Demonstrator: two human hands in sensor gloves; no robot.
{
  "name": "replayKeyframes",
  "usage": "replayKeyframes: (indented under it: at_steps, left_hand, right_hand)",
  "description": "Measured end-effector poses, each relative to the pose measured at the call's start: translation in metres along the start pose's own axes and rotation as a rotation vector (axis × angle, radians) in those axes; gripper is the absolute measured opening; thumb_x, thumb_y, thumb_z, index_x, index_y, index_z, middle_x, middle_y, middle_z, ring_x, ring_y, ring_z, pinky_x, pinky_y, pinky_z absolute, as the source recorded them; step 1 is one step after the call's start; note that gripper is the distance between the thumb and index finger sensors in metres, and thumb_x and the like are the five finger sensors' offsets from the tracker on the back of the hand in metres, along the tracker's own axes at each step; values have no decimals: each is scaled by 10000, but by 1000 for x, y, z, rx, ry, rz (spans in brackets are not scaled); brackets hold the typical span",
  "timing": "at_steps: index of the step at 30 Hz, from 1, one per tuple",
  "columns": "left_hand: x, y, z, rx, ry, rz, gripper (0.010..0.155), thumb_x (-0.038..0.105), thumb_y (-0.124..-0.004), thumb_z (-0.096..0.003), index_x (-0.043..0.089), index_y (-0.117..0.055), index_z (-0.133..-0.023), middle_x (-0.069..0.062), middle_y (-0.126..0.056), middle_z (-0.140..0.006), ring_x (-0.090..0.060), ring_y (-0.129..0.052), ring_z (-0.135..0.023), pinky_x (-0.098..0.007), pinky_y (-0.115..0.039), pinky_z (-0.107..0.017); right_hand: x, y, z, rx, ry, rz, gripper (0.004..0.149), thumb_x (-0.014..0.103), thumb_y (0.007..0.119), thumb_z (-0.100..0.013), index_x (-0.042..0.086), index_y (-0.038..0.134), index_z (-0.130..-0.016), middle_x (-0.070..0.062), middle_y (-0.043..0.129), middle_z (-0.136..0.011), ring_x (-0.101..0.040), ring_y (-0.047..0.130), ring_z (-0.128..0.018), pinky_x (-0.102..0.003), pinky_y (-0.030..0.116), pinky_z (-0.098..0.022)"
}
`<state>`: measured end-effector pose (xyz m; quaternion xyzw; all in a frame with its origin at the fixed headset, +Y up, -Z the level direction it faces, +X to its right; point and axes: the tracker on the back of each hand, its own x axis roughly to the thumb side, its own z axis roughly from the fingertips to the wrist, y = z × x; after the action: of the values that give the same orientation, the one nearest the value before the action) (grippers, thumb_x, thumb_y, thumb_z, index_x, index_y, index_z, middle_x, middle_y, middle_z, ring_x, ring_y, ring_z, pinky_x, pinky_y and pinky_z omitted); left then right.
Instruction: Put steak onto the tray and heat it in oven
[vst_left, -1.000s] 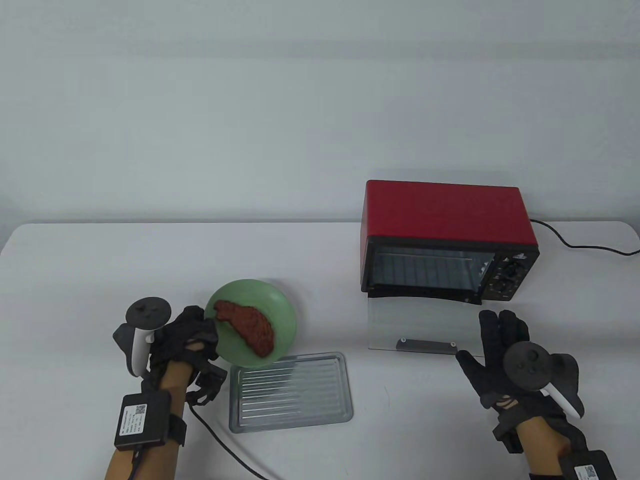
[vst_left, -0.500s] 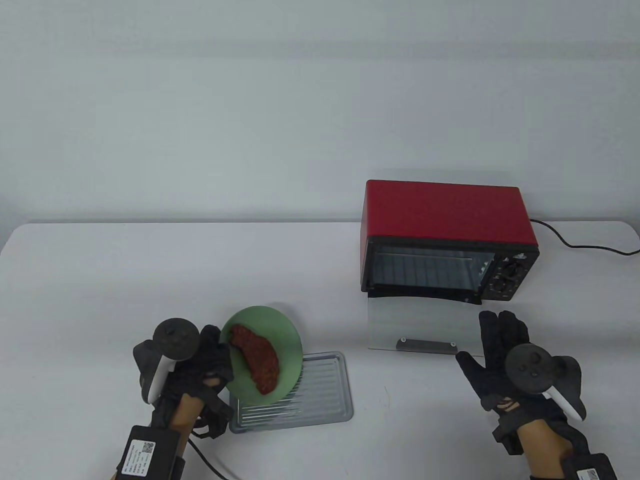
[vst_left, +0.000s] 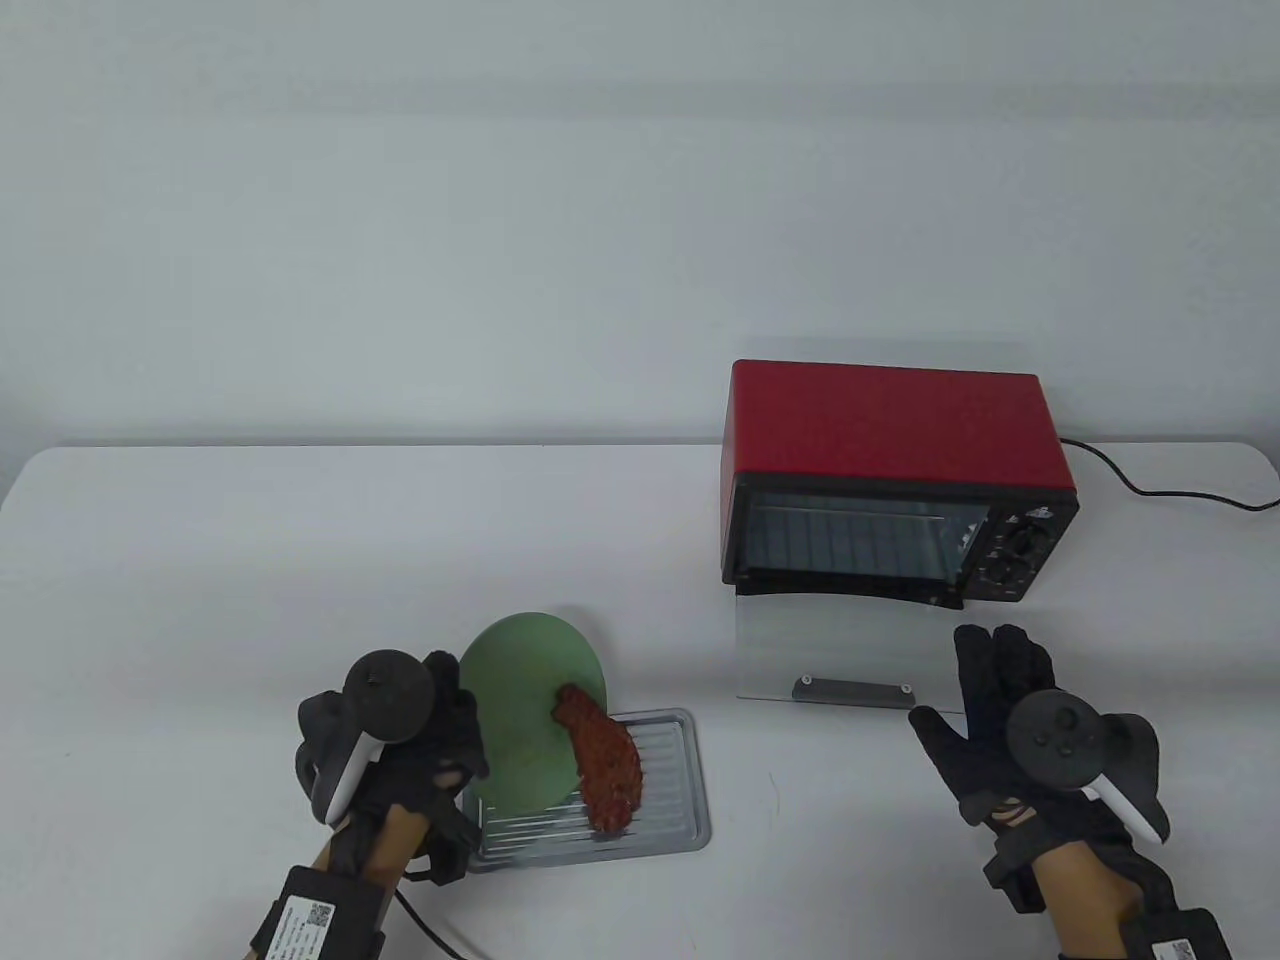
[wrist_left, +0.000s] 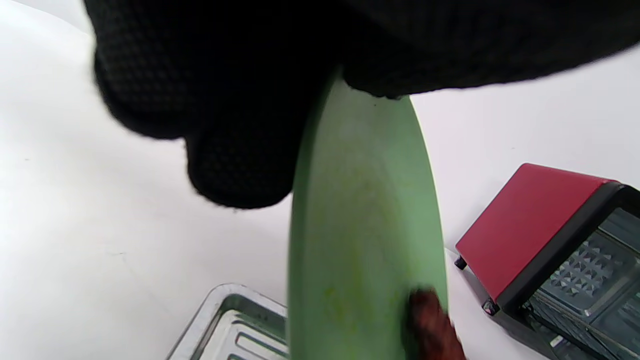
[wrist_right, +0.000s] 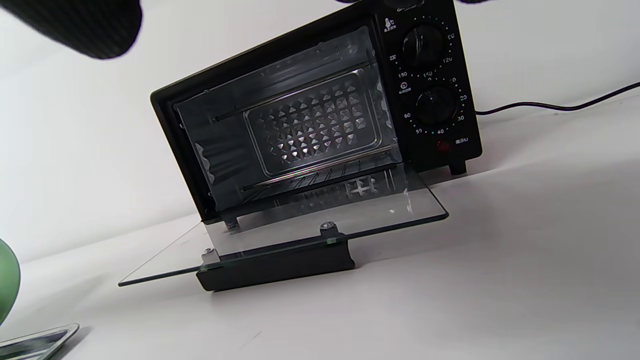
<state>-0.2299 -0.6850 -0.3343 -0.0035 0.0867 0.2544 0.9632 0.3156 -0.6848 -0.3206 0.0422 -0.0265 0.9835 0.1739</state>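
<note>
My left hand (vst_left: 440, 745) grips the rim of a green plate (vst_left: 530, 700) and holds it tipped steeply over the metal tray (vst_left: 665, 800). The brown steak (vst_left: 605, 765) hangs off the plate's lower edge and lies partly on the tray. In the left wrist view the plate (wrist_left: 360, 235) stands nearly on edge, with the steak (wrist_left: 430, 325) at its bottom and the tray's corner (wrist_left: 225, 320) below. My right hand (vst_left: 985, 710) rests flat with straight fingers beside the red oven's (vst_left: 890, 440) lowered glass door (vst_left: 830, 650). The oven (wrist_right: 320, 115) stands open, its rack bare.
The oven's black power cord (vst_left: 1150, 485) runs off to the right. A black cable (vst_left: 430, 925) trails from my left wrist along the table's near edge. The white table (vst_left: 300, 540) stretches behind the plate.
My left hand has carried the plate right and tipped it more steeply over the tray. The steak slid down the plate onto the tray. My right hand has stayed put.
</note>
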Motion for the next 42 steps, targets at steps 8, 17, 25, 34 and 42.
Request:
replayKeyframes:
  at_steps: [8, 17, 25, 34, 42]
  left_hand:
    - [-16, 11, 2, 17, 45, -17, 490, 413, -827, -455, 250, -731, -907, -53, -981, -690, -216, -1136, -328, -303, -963, -295]
    - [-21, 32, 10, 103, 73, -129, 487, 418, -824, -458, 258, -735, -909, -51, -983, -695, -217, -1131, -333, -305, -957, -308]
    - [-32, 41, -4, 193, 129, -20, 485, 422, -811, -461, 265, -729, -912, -42, -980, -705, -208, -1136, -346, -303, -960, -316]
    - [-85, -21, -55, -35, 453, 692, 489, 395, -784, -464, 244, -700, -921, -64, -957, -724, -241, -1127, -376, -328, -951, -327]
    - [-91, -61, -78, -83, 611, 751, 496, 393, -782, -467, 222, -699, -926, -90, -955, -724, -250, -1125, -373, -327, -949, -325]
  right_hand:
    - [-1, 0, 0, 2, 6, -9, 868, 712, 605, -560, 203, 164, -1108, -240, 191, -1128, -509, 275, -1025, -693, 417, -658]
    - [-2, 0, -1, 11, 18, -13, 867, 713, 602, -560, 206, 159, -1107, -239, 188, -1128, -508, 275, -1025, -690, 416, -659]
    - [-2, 1, -2, 23, 23, -9, 868, 714, 601, -560, 207, 157, -1107, -240, 187, -1129, -506, 273, -1026, -690, 415, -660]
    - [1, 2, -2, 44, 17, -60, 866, 716, 593, -563, 205, 155, -1107, -242, 186, -1129, -507, 271, -1026, -687, 410, -661]
    - [3, 4, -3, 64, 18, -83, 866, 718, 587, -563, 205, 150, -1108, -242, 181, -1129, -509, 269, -1026, -684, 404, -662]
